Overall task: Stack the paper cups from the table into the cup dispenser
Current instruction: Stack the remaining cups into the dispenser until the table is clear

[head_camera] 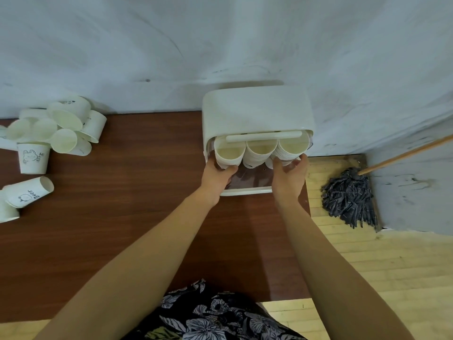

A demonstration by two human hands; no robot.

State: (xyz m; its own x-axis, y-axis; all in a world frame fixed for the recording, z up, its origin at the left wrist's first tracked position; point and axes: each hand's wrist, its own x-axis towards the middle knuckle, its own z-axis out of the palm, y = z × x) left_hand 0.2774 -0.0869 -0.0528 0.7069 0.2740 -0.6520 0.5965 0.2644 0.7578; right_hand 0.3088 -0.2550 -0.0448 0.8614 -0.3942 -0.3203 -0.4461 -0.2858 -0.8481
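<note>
The white cup dispenser stands at the table's far right with its front open. Three stacks of white paper cups lie inside it, mouths toward me: left stack, middle stack, right stack. My left hand grips the left stack from below, at the dispenser's left front corner. My right hand curls its fingers round the bottom of the right stack. A heap of loose paper cups lies at the table's far left, with one upright cup and a tipped cup nearer.
The brown wooden table ends just right of the dispenser. A grey mop with a wooden handle leans on the wall over the pale floor at right. A white wall backs the table.
</note>
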